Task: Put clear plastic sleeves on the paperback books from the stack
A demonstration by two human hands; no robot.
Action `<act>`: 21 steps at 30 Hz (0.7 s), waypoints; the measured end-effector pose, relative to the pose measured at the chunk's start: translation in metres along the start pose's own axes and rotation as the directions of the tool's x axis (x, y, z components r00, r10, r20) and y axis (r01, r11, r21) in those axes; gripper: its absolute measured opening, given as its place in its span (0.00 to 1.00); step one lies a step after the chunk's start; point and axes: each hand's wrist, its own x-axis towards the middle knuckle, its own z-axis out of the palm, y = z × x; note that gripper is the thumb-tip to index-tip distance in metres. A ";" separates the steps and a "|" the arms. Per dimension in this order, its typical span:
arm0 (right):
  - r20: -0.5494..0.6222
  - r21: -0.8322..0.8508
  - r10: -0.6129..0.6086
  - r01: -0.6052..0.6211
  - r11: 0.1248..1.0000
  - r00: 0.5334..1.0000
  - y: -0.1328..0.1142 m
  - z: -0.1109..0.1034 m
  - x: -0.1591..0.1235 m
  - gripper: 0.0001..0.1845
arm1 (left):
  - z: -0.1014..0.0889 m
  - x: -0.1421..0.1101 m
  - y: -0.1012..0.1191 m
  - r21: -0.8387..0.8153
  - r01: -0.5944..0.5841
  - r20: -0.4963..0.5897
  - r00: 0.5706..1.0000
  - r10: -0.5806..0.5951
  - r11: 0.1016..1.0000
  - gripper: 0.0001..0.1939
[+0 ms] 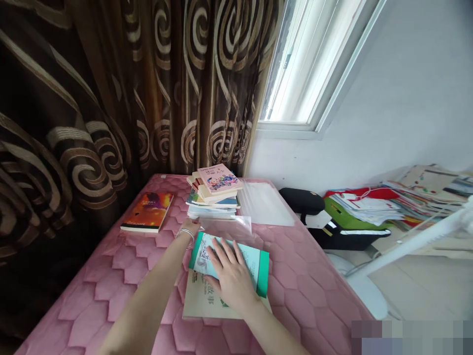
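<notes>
Book, pale-covered, is laid flat on the pink mattress, at 6 o'clock in the view. The fingers of the right hand are spread apart, palm down over the green-edged cover sheet on its far part. By the left hand, a corner of transparent film is reached at 12 o'clock from the book; whether it is pinched cannot be told. The book should be fairly light and bendable, its covered part slippery, and is best gripped by the exposed edge at 7 o'clock. The film looks limp and easily creased. Farther out, stacked books are seen at 12 o'clock. At 2 o'clock, papers are piled on a black-and-green bag, its contents hidden.
</notes>
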 end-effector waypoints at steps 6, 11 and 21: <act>-0.029 0.039 -0.008 0.009 0.999 1.000 -0.001 0.001 -0.002 0.29 | -0.012 -0.033 -0.010 -0.226 -0.099 -0.033 0.995 0.094 0.969 0.11; -0.022 0.080 -0.015 0.016 0.997 1.000 -0.004 0.000 -0.005 0.27 | -0.016 -0.071 -0.023 -0.402 -0.148 -0.027 0.988 0.150 0.904 0.16; 0.012 0.161 -0.055 0.052 0.986 0.998 -0.003 0.001 -0.005 0.27 | -0.013 -0.110 -0.025 -0.745 -0.148 0.052 0.959 0.278 0.650 0.29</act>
